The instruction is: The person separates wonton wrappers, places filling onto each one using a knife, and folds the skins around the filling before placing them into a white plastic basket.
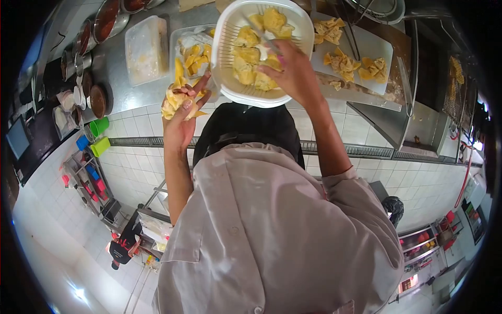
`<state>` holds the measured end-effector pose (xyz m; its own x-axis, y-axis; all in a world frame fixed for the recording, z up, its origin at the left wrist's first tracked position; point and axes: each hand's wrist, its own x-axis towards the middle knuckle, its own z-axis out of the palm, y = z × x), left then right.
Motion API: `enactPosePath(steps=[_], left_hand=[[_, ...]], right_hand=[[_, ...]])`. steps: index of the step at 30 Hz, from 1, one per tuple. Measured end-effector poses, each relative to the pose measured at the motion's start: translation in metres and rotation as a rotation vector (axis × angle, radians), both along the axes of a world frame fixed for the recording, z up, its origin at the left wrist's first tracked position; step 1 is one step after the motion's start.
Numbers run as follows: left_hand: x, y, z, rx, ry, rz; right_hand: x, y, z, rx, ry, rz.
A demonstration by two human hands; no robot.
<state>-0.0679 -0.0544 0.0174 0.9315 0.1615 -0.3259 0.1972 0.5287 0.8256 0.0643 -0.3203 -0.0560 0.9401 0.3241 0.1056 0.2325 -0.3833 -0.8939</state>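
Note:
My left hand (180,123) is closed around a yellow wonton (172,100) with thin, folded wrapper edges sticking out. My right hand (297,70) reaches over a white slotted basket (224,49), gripping a thin utensil (267,43) with a blurred, blade-like end; a bit of pink shows at its handle. Inside the basket lie several soft yellow pieces (246,55). Left of the basket, a clear tub (177,39) holds yellow wrapper sheets (194,62). Finished-looking wontons (375,69) with frilled edges rest on a white board (366,47) to the right.
A lidded clear container (146,49) stands on the steel counter (117,65). Metal pots with red sauce (109,21) line the far left. Dark tongs (351,36) cross the board. Another person (123,248) is behind me at the lower left.

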Motion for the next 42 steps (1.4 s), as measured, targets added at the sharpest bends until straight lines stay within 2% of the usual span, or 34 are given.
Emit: enactPosePath(steps=[1,7,12,16,17,20,24,26,29,32,36,39,42], left_hand=[[-0.003,0.009,-0.002,-0.013,-0.018,0.008],[-0.01,0.067,-0.013,-0.037,-0.019,0.057],[-0.017,0.12,-0.03,-0.085,0.065,0.198],[-0.02,0.157,-0.038,-0.081,0.102,0.262],[-0.021,0.166,-0.041,-0.085,0.1,0.258],[-0.023,0.189,-0.056,-0.09,0.089,0.229],[-0.021,0.212,-0.071,-0.086,0.083,0.165],[-0.02,0.222,-0.068,-0.051,0.07,0.128],[-0.02,0.237,-0.07,-0.015,0.067,0.094],[-0.017,0.253,-0.066,-0.007,0.075,0.073],[-0.019,0.273,-0.069,0.028,0.068,0.054],[-0.02,0.285,-0.074,0.017,0.066,0.039],[-0.016,0.294,-0.074,0.034,0.094,0.032]], right_hand=[[-0.001,-0.003,0.009,-0.063,0.124,-0.015],[-0.013,0.001,0.021,-0.294,0.067,-0.052],[-0.033,0.021,0.033,-0.544,0.075,-0.136],[-0.053,0.038,0.038,-0.62,0.208,-0.165],[-0.058,0.048,0.039,-0.63,0.074,-0.177],[-0.059,0.102,0.064,-0.666,-0.036,-0.261],[-0.036,0.169,0.031,-0.457,-0.114,0.111],[-0.029,0.208,0.006,-0.602,-0.139,0.128],[-0.02,0.259,0.009,-1.029,-0.005,0.096],[-0.001,0.257,-0.031,-1.209,-0.047,0.087],[-0.003,0.262,-0.027,-1.108,-0.045,0.013],[-0.005,0.258,-0.034,-0.981,-0.276,-0.059],[0.004,0.253,-0.044,-1.045,-0.24,-0.05]])
